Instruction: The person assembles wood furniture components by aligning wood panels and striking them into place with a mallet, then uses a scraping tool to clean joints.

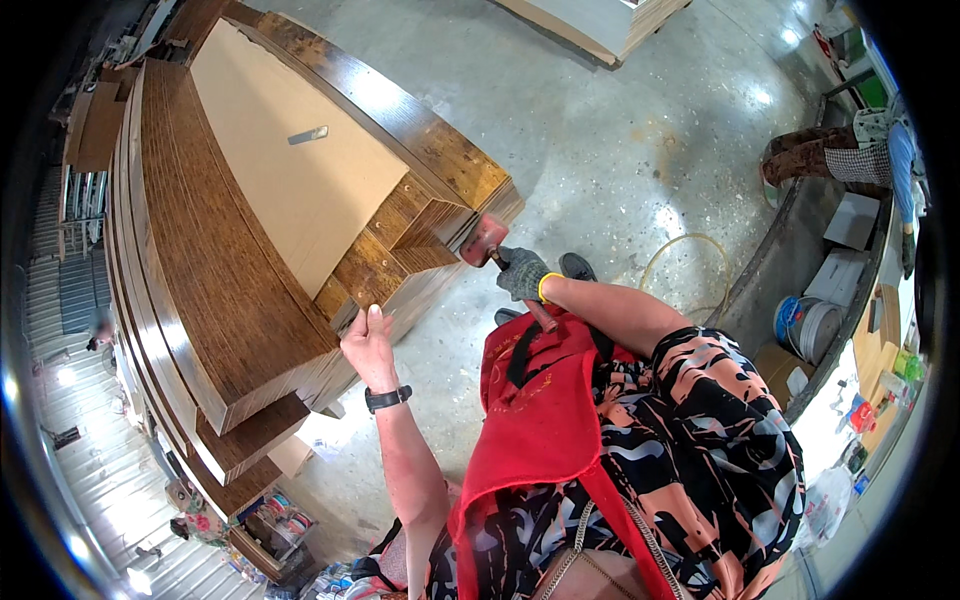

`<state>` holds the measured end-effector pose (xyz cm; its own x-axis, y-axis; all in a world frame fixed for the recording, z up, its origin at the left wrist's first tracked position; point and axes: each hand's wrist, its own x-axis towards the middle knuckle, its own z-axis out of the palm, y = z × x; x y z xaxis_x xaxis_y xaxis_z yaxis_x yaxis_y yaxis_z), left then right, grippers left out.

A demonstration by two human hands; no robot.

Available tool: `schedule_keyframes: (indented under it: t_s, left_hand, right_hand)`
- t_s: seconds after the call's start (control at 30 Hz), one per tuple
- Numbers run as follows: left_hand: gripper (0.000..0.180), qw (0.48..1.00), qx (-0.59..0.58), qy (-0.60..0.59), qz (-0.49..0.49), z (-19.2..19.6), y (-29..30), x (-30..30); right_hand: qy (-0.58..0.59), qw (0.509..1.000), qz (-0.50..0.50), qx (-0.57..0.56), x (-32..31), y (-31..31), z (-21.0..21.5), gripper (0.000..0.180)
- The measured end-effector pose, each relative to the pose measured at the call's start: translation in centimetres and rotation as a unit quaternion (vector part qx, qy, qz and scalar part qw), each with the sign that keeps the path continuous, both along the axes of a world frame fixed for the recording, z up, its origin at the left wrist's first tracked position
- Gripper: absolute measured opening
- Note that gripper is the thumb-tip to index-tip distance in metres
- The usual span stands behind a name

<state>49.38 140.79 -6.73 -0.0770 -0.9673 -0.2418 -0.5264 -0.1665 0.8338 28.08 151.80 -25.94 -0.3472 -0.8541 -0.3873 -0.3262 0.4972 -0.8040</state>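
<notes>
My right hand [522,274], in a grey knit glove with a yellow cuff, is closed round the handle of a mallet [484,240]. The mallet's worn reddish head is beside the end of a stack of brown wood-grain boards [375,272]. My bare left hand [370,350], with a dark watch on the wrist, is at the near corner of a long brown panel [215,215]. Its fingers are curled in and the thumb is up; whatever they pinch is too small to make out. A flat scraper-like blade [308,134] lies on the tan sheet [290,175] over the stack.
Another stack of boards [600,30] stands at the far side on the speckled concrete floor [600,150]. To the right, a person [850,155] is by a curved-looking bench edge, with a white bucket [820,330] below. A thin hoop-like strap [690,245] lies on the floor.
</notes>
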Motion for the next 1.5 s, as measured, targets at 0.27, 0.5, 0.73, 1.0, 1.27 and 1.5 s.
schedule_keyframes:
  t_s: [0.27,0.5,0.73,1.0,1.27,1.5]
  left_hand:
    - [0.048,1.0,-0.001,0.009,0.002,-0.5,-0.2,0.3]
    - [0.044,1.0,-0.003,0.008,-0.01,-0.9,-0.5,0.8]
    - [0.039,1.0,-0.024,0.009,0.004,-0.3,0.0,0.1]
    - [0.032,1.0,-0.022,0.015,-0.011,-0.5,-0.2,0.6]
    - [0.031,0.998,-0.064,0.026,-0.003,-1.3,-0.3,0.5]
    - [0.033,0.996,-0.091,0.008,-0.015,-1.2,-0.3,0.8]
  right_hand:
    - [-0.107,0.993,0.008,0.052,-0.7,0.7,3.5,0.051]
    - [-0.135,0.99,-0.028,0.023,-0.3,1.1,8.2,0.063]
    - [-0.124,0.992,-0.015,-0.01,-0.3,1.1,6.8,0.062]
    - [-0.031,0.997,0.032,-0.058,0.0,1.7,5.5,0.063]
    - [-0.111,0.994,0.008,-0.017,-0.5,1.6,6.7,0.061]
    - [-0.073,0.995,0.041,-0.046,-1.6,3.0,9.9,0.062]
